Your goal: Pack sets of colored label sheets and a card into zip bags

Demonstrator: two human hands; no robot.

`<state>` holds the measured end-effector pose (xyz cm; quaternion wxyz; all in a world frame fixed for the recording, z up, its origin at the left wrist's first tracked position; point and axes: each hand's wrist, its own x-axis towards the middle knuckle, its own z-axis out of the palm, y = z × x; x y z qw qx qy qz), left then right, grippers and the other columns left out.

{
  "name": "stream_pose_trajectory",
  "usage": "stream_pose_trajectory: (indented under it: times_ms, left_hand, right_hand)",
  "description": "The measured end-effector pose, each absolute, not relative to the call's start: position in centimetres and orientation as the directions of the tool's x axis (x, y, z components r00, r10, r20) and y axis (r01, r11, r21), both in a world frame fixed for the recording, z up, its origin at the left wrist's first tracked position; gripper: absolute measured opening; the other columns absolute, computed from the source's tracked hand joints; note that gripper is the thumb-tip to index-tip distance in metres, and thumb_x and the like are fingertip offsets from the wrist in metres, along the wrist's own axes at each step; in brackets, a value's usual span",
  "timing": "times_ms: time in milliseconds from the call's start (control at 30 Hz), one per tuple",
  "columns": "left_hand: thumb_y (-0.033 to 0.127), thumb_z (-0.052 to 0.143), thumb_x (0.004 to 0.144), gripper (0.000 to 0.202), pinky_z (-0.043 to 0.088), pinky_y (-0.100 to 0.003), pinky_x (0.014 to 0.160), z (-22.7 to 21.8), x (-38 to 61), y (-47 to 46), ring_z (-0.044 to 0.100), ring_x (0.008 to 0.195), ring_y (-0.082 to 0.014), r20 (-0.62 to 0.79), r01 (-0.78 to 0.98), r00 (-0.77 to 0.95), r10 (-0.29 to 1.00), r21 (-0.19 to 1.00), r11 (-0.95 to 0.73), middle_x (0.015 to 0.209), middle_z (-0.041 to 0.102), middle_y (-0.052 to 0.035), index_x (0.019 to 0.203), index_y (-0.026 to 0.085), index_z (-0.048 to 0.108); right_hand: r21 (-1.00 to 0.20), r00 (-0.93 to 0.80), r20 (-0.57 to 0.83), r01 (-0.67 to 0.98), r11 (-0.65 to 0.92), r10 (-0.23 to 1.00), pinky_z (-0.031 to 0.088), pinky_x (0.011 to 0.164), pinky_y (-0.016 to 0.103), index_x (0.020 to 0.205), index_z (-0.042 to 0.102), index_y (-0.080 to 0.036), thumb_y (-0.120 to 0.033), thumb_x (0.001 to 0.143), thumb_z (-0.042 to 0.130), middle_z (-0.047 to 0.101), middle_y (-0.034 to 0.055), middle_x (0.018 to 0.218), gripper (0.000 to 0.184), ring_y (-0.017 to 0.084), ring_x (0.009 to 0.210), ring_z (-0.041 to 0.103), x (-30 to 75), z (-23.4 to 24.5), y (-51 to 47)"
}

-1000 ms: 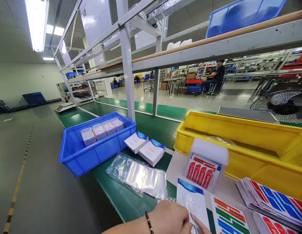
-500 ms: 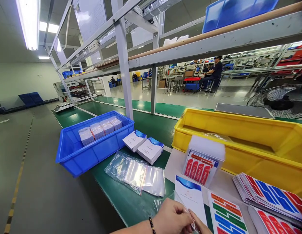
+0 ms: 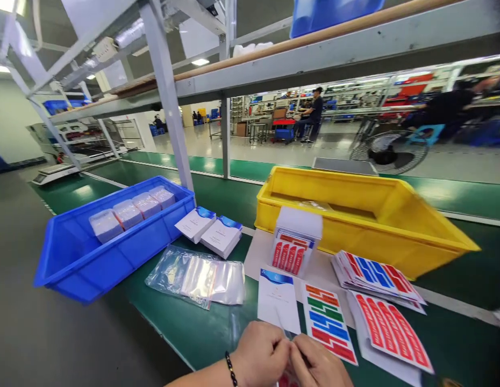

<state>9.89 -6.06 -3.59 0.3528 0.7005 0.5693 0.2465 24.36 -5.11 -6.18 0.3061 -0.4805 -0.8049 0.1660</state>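
Note:
At the bottom centre, my left hand (image 3: 261, 352), with a dark beaded bracelet, and my right hand (image 3: 319, 363) meet with pinched fingers. Between them is a clear plastic bag (image 3: 289, 334), mostly hidden; some red print shows under the fingers. Just beyond lies a white card with a blue top (image 3: 277, 298). To its right are a multicoloured sticker sheet (image 3: 328, 321) and red sticker sheets (image 3: 395, 330). A pile of clear zip bags (image 3: 201, 277) lies to the left of my hands.
A blue bin (image 3: 113, 263) at left holds several wrapped packs. Two stacks of booklets (image 3: 221, 235) sit beside it. A yellow bin (image 3: 355, 231) stands behind an upright box of sticker sheets (image 3: 292, 247) and a sticker stack (image 3: 377, 277). A shelf post (image 3: 167, 91) rises behind.
The view has swung to the right, so the bench things sit further left. My hands have come together at the bag, with more of my right hand showing.

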Motion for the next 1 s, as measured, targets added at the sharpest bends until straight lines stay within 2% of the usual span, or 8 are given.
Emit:
stream_pose_trajectory:
  times_ms: [167,300,433,567,667,833,900,1000]
  left_hand:
    - [0.02,0.041,0.07,0.03,0.017,-0.025,0.048,-3.2,10.0,-5.6,0.028,0.047,-0.0092,-0.136,0.586,0.182,0.974,0.81,0.003,0.045,0.028,0.0056,0.043,0.018,0.03]
    - [0.023,0.037,0.072,0.03,0.019,-0.023,0.046,-2.8,9.3,-4.4,0.027,0.046,-0.0092,-0.19,0.557,0.153,0.97,0.827,0.074,0.045,0.027,0.0057,0.043,0.02,0.029]
    - [0.026,0.038,0.076,0.03,0.028,-0.024,0.049,-1.5,8.1,-4.4,0.036,0.051,-0.0117,-0.131,0.552,0.156,0.979,0.834,0.024,0.05,0.038,0.0028,0.048,0.018,0.039]
    - [0.016,0.042,0.078,0.017,0.032,-0.032,0.083,0.6,6.5,-5.1,0.047,0.088,-0.0193,0.25,0.543,0.483,0.839,0.666,-0.511,0.085,0.058,-0.0057,0.087,0.017,0.057]
    - [0.012,0.05,0.073,0.011,0.032,-0.03,0.083,1.6,5.3,-5.3,0.048,0.082,-0.0167,0.122,0.546,0.67,0.732,0.588,-0.597,0.076,0.057,-0.002,0.077,0.019,0.057]
    - [0.018,0.05,0.075,0.01,0.033,-0.024,0.065,1.7,3.3,-5.1,0.048,0.072,-0.0151,-0.111,0.697,0.592,0.798,0.568,-0.438,0.068,0.056,-0.0001,0.065,0.019,0.051]
    - [0.017,0.044,0.079,0.014,0.031,-0.023,0.061,1.2,2.9,-5.2,0.047,0.067,-0.0137,-0.14,0.708,0.57,0.809,0.583,-0.398,0.068,0.056,0.0004,0.066,0.019,0.05]
    - [0.018,0.04,0.08,0.019,0.03,-0.021,0.058,-0.1,2.9,-5.4,0.044,0.061,-0.0117,-0.17,0.682,0.575,0.8,0.641,-0.353,0.063,0.052,0.0021,0.062,0.018,0.047]
  right_hand:
    - [-0.406,-0.262,0.516,0.764,0.502,0.816,0.041,0.05,0.025,0.066,0.05,-0.019,-0.028,0.089,0.033,0.054,0.0025,0.058,0.029,0.016,0.054,0.054,24.4,-5.5,-5.0]
    - [-0.346,-0.386,0.557,0.697,0.628,0.735,0.045,0.059,0.028,0.099,0.05,-0.014,-0.033,0.085,0.045,0.058,0.0089,0.08,0.025,0.02,0.07,0.057,23.9,-4.6,-5.9]
    - [-0.336,-0.46,0.519,0.665,0.667,0.721,0.042,0.057,0.026,0.099,0.052,-0.017,-0.015,0.085,0.036,0.058,0.0051,0.071,0.021,0.017,0.062,0.055,23.5,-4.9,-6.5]
    - [-0.597,-0.458,0.346,0.566,0.569,0.819,0.04,0.054,0.021,0.082,0.053,-0.018,-0.014,0.086,0.032,0.057,0.0021,0.066,0.022,0.013,0.058,0.053,23.9,-4.2,-6.7]
    - [-0.719,-0.529,0.086,0.554,0.42,0.844,0.037,0.054,0.019,0.068,0.05,-0.018,-0.019,0.084,0.041,0.056,-0.0007,0.064,0.018,0.011,0.058,0.051,24.5,-2.6,-7.1]
    - [-0.761,-0.665,-0.14,0.546,0.35,0.733,0.037,0.054,0.017,0.071,0.054,-0.018,-0.021,0.077,0.054,0.059,-0.0022,0.071,0.006,0.011,0.062,0.051,25.3,-0.2,-6.2]
    - [-0.693,-0.648,-0.079,0.581,0.426,0.757,0.042,0.069,0.021,0.087,0.057,-0.018,-0.014,0.079,0.046,0.061,0.0021,0.087,0.015,0.014,0.078,0.055,25.2,-0.1,-4.7]
    - [-0.391,-0.605,-0.055,0.745,0.541,0.794,0.033,0.094,0.038,0.117,0.048,-0.015,-0.005,0.071,0.046,0.053,0.0129,0.115,0.047,0.024,0.107,0.047,24.2,-1.0,-2.2]
